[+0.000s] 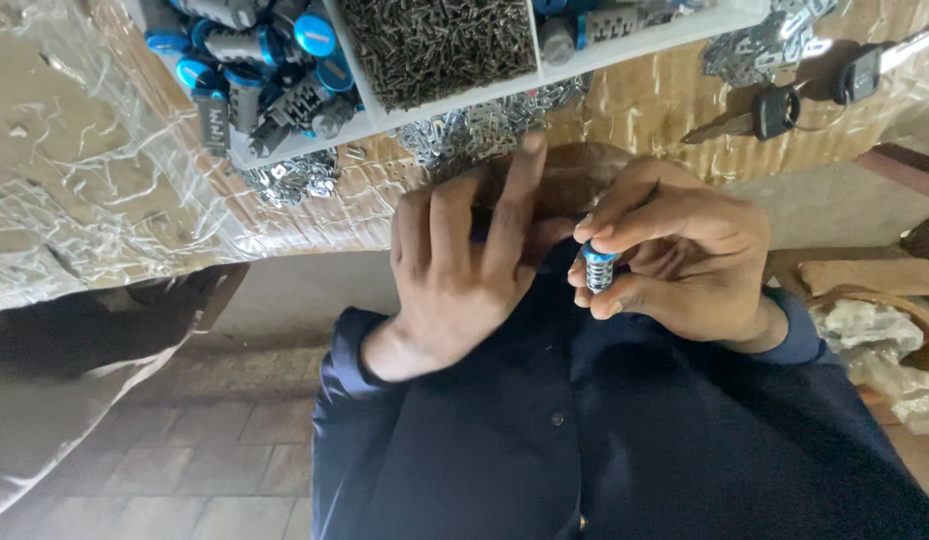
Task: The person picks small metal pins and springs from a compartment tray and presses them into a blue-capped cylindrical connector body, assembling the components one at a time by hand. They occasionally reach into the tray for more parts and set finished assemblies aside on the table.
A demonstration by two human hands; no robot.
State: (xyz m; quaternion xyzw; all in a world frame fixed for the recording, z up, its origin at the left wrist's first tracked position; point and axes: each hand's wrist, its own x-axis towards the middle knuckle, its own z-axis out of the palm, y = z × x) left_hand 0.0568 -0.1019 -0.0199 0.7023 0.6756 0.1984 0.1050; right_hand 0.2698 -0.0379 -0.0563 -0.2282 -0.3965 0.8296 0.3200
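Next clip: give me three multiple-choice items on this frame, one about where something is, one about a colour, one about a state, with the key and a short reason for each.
1. Where do the two black-headed keys lie?
A. On the brown corrugated cardboard top, right of the white tray
B. Inside the tray's middle compartment
C. On the brick floor

2. What colour is the band on the small ribbed metal lock cylinder in the right hand?
A. Red
B. Blue
C. Yellow

3. How is that cylinder held?
A. Pinched between the right hand's thumb and fingers
B. Lying loose on the cardboard
C. Resting flat on the left hand's open palm

Key:
1 A, the keys rest on bare cardboard beside the white divided tray.
2 B, a blue ring sits at its upper end.
3 A, right fingertips close around it, while the left hand sits beside it, back toward the camera.
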